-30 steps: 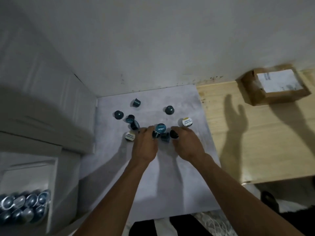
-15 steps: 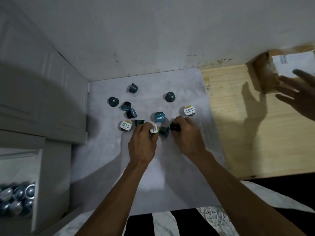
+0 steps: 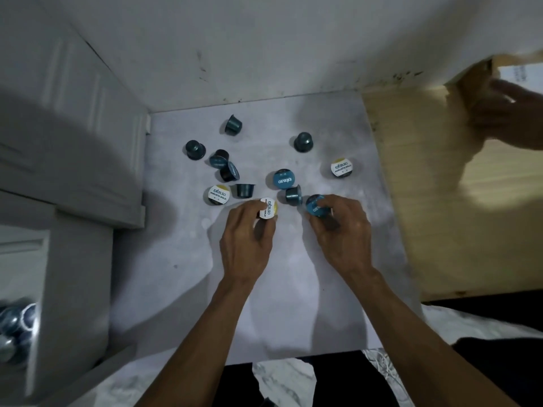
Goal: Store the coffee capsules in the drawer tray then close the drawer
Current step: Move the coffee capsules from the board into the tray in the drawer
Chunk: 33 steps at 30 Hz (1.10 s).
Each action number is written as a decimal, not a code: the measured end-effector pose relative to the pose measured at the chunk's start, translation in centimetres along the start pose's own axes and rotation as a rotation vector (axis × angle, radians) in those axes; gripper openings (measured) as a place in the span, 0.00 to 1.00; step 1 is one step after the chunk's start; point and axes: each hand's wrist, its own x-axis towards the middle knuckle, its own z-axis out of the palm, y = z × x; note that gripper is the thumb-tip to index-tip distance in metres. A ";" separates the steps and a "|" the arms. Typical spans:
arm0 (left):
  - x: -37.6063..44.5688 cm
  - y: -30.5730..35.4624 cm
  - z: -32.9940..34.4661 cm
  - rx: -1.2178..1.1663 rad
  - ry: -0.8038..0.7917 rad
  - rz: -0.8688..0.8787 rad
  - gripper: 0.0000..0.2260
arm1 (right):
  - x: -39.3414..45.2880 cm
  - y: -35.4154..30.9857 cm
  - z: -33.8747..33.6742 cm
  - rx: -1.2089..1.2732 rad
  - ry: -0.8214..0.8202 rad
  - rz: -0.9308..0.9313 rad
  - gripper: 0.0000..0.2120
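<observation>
Home corner: white cabinet (image 3: 73, 148), scuffed wall (image 3: 264, 48), wooden board (image 3: 470, 230).

A single head-worn wide-angle camera looks steeply down and forward, close above the grey work surface (image 3: 182, 283). The wall (image 3: 264, 39) ahead fills the upper frame. No second view exists.

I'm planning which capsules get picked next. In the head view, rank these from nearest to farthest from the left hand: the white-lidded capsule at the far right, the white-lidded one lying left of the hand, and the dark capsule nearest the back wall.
From the left hand:
1. White-lidded capsule on the left, just up-left of the fingers.
2. White-lidded capsule at far right, beyond the right hand.
3. Dark capsule by the back wall, top of the cluster.
</observation>
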 end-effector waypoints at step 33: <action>-6.3 -4.9 -37.3 -0.068 0.111 -0.022 0.14 | -8.6 -33.2 4.2 0.345 -0.082 -0.096 0.13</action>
